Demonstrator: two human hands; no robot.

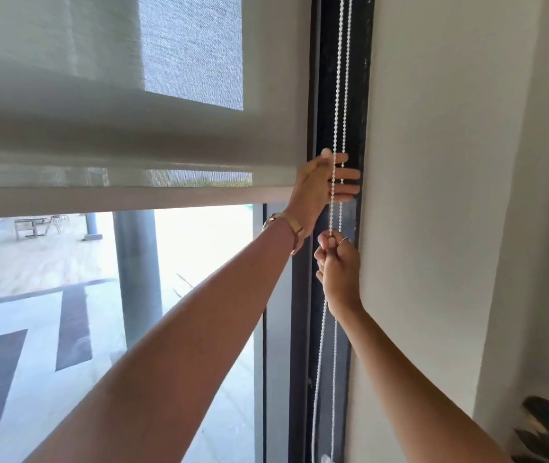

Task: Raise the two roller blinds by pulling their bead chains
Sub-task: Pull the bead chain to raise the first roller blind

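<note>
Up close, white bead chain [337, 105] hangs taut above right hand [338, 262].

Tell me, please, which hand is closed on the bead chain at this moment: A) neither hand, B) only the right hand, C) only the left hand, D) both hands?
B: the right hand is a fist pinching the bead chain at its top, while the left hand, higher up, has its fingers spread open behind the strands.
</note>
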